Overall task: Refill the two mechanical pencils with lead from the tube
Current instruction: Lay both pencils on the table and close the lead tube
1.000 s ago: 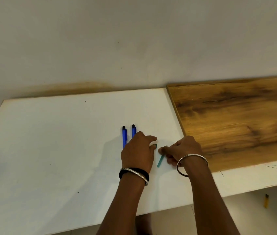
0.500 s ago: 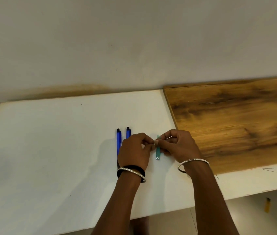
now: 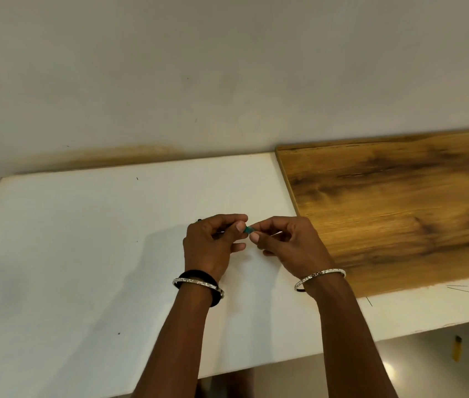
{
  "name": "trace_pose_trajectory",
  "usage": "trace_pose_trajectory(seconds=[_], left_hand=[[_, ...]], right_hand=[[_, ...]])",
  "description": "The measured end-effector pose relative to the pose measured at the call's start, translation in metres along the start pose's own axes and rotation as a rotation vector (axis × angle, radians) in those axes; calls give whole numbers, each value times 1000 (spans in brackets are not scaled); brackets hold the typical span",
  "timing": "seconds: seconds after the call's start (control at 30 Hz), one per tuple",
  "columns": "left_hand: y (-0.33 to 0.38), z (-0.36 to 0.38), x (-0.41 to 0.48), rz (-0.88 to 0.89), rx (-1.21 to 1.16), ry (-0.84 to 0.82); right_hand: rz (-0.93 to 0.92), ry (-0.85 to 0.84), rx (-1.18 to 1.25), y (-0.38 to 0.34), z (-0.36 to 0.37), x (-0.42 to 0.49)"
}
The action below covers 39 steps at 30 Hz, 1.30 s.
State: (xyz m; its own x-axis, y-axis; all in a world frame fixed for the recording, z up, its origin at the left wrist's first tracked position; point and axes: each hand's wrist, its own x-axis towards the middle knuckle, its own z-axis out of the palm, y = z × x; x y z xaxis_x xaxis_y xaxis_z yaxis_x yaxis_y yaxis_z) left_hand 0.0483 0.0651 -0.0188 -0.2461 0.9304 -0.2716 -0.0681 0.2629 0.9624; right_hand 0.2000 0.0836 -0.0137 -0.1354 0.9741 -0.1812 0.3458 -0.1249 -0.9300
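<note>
A small teal lead tube is held above the white table, and only a short piece of it shows between my fingertips. My left hand pinches its left end with thumb and forefinger. My right hand pinches its right end and covers most of it. The two blue mechanical pencils lie behind my left hand. Just one black pencil tip peeks out above the knuckles.
A brown wooden board lies on the table at the right, close to my right hand. Thin loose leads rest near the table's front right edge. A small yellow object lies on the floor below. A wall stands behind the table.
Both hands have lifted the teal tube off the table and closed in on it from each end. My left hand now hides the two blue pencils.
</note>
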Motion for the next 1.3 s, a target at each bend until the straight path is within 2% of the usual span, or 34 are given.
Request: trace_pose_trajectory(seconds=[0.3, 0.5, 0.8, 0.87, 1.03, 1.13, 1.3], left_hand=[[4, -11, -1, -4, -8, -3], [5, -18, 3, 10, 70, -24], [8, -37, 6, -5, 132, -107], [8, -37, 5, 16, 140, -69], [1, -55, 13, 139, 457, 286], [-4, -59, 14, 126, 558, 296], [-10, -62, 16, 27, 560, 250]], right_hand=[[43, 1, 17, 0, 8, 3], [35, -15, 0, -4, 14, 2], [69, 14, 28, -13, 27, 1], [110, 74, 66, -13, 31, 3], [178, 237, -154, -6, 39, 8], [189, 342, -244, -2, 44, 11], [223, 379, -389, 1, 54, 11]])
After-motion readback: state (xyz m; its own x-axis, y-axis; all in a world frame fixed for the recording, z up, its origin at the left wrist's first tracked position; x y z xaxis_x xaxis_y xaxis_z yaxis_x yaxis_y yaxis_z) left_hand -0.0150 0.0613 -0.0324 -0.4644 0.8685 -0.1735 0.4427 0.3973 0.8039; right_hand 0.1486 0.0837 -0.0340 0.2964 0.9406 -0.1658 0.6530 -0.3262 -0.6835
